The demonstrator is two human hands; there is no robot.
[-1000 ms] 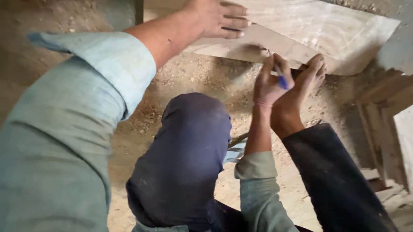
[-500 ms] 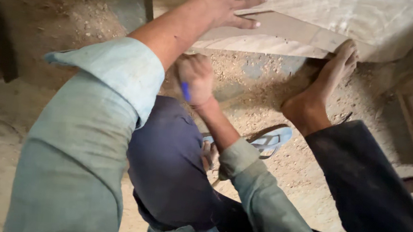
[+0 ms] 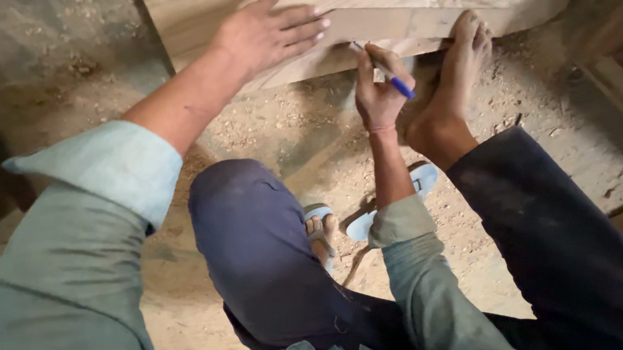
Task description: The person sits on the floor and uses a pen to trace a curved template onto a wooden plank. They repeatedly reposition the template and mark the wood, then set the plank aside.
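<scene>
no packages, labels, signs or screens show anywhere here.

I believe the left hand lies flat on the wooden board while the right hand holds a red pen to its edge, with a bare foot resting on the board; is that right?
Not quite: the pen is blue, not red, as the head view shows. The rest holds: the left hand lies flat on the wooden board, the right hand holds the pen, and a bare foot rests on the board.

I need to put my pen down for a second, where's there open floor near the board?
Sawdust floor lies bare between the left forearm and right hand, below the board. It is crowded by the bare foot and sandals.
</scene>
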